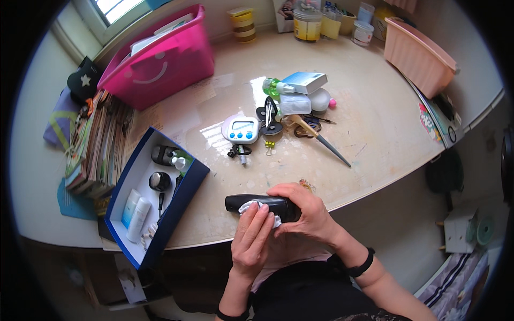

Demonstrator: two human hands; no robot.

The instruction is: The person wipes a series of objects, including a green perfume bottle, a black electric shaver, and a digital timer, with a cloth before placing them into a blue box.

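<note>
Near the table's front edge, my right hand (311,210) grips the right end of a glossy black elongated device (237,202); its exact kind is unclear. With its fingertips, my left hand (253,240) presses a crumpled white tissue or cloth (278,220) against the device's side. Just beyond my right hand lies a small tangle of thin bands (307,184). Farther off are a white digital timer (243,130), a yellow-green binder clip (269,147) and a brush (321,138). An open blue box (186,206) to the left holds bottles, tubes and a round black item (160,181).
A pink bin (172,60) and a row of books (96,144) stand at the left. Green bottle (271,87), blue-white box (306,82) and plastic containers cluster mid-table. Jars (307,26) line the back, a peach basket (421,58) the right. The table's curved edge runs before me.
</note>
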